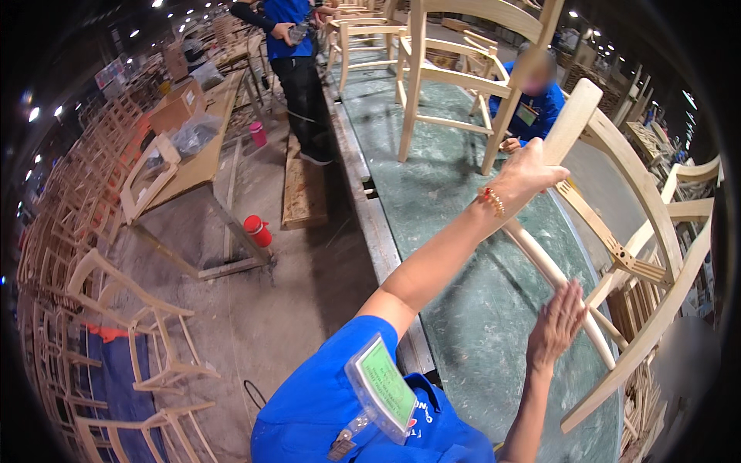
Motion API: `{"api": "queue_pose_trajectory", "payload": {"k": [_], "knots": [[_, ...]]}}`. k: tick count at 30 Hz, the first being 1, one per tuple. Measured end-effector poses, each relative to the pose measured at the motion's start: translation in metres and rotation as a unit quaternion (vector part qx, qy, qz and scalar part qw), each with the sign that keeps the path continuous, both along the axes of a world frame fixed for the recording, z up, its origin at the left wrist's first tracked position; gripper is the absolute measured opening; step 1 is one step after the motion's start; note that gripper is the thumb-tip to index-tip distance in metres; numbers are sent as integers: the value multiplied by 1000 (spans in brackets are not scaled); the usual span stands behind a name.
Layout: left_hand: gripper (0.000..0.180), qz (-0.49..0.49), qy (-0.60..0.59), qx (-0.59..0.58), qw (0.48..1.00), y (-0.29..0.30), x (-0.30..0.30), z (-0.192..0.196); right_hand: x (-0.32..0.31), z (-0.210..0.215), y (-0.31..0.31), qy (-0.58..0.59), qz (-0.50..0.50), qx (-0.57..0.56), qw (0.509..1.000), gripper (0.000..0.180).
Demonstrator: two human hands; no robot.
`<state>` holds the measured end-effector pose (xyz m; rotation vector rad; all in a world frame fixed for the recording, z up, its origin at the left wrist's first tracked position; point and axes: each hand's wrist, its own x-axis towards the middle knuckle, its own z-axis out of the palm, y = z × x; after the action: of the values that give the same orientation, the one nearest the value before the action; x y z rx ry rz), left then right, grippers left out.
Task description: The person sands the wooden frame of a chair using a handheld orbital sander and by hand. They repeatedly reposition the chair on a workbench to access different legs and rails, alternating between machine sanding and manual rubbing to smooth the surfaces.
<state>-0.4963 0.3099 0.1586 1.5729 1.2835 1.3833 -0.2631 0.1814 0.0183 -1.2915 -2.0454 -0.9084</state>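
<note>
An unpainted wooden chair frame (645, 189) stands tilted over the right edge of the green-topped workbench (478, 309). My left hand (531, 176), with a beaded bracelet at the wrist, is wrapped round one of its thick posts below the rounded end; the fingertips are hidden behind the wood. Lower down, my right hand (559, 324) is flat, fingers straight, with its palm toward a round rail (536, 251) of the frame. It seems to rest against that rail, though the contact is partly hidden. A slotted crosspiece (606, 231) spans the frame's inside.
Farther along the bench stands another wooden chair (455, 77). Behind it a person in blue (552, 100) crouches by the bench; another person (289, 38) stands at its left side. Left are a side table (202, 158), a red flask (257, 231) and several chair frames (158, 339).
</note>
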Motion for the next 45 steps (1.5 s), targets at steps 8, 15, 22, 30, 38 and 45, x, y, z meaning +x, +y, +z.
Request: {"api": "queue_pose_trajectory", "payload": {"k": [8, 15, 22, 30, 38, 45], "knots": [[47, 10, 5, 8, 1000, -12, 9, 1, -38, -12, 2, 99, 6, -23, 995, 55], [41, -15, -35, 18, 999, -6, 6, -6, 10, -10, -15, 66, -28, -2, 997, 49], [36, -71, -102, 59, 991, -6, 8, -19, -51, 28, -17, 166, 44, -65, 983, 43], [32, -57, -15, 56, 997, -3, 3, -18, 11, 2, -37, 192, -27, -19, 981, 47], [36, -66, -28, 41, 997, -10, 11, -16, -30, -7, -29, 236, 24, -28, 971, 51], [36, -63, -5, 42, 997, -11, 7, -17, 17, -25, -41, 200, -44, 32, 978, 51]]}}
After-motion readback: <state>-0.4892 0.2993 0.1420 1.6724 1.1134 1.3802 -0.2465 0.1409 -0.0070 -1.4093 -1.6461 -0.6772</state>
